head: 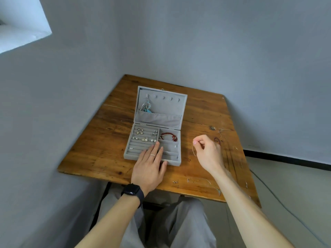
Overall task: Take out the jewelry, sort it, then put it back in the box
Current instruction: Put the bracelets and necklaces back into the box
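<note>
1 box (pixel 166 106), wooden table (pixel 107 140), grey walls (pixel 215 42)

Box: grey jewelry box (pixel 166 106), lid up, mid-frame on the wooden bench (pixel 100 154).
Left grip (pixel 149 167): fingers straight, flat on the box's near edge.
Right grip (pixel 207 151): right of the box, pinching a thin gold strand (pixel 193 151).
Bracelet: red bracelet (pixel 169 136), upper right compartment.
Earrings: pearl earrings (pixel 143 136), left rolls.

The grey velvet jewelry box (pixel 157 120) is lying open, holding pearl earrings (pixel 143 139) in its left rows and 1 red bead bracelet (pixel 169 136) at far right, while 1 thin chain (pixel 193 151) is dangling from the pinching right hand (pixel 207 151).
</note>
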Tool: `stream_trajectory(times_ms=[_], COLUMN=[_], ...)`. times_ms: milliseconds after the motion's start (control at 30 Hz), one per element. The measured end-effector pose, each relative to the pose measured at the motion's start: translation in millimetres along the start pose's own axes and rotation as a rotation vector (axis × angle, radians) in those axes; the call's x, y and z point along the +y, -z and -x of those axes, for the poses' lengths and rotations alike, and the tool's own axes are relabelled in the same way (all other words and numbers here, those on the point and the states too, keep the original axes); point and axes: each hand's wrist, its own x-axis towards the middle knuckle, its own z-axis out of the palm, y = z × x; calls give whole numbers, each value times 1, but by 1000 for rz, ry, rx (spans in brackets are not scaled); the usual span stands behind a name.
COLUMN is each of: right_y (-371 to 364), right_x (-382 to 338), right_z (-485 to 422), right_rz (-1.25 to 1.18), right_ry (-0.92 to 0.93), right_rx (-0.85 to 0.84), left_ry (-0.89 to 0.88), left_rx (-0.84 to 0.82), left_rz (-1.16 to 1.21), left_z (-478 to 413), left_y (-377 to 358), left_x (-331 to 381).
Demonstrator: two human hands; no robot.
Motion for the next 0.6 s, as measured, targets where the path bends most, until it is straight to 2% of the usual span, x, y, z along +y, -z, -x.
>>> stream_trajectory(times_ms=[233,600], right_y=[-22,-67], right_x=[-48,-73], right_z=[-39,-70], right_rz=[-106,-144], right_ry=[18,3], right_rx=[11,-89], left_ry=[13,0], left_rx=[18,66], left_rz=[50,80], left_z=[-3,-1], left_y=[0,-1], left_x=[2,-1])
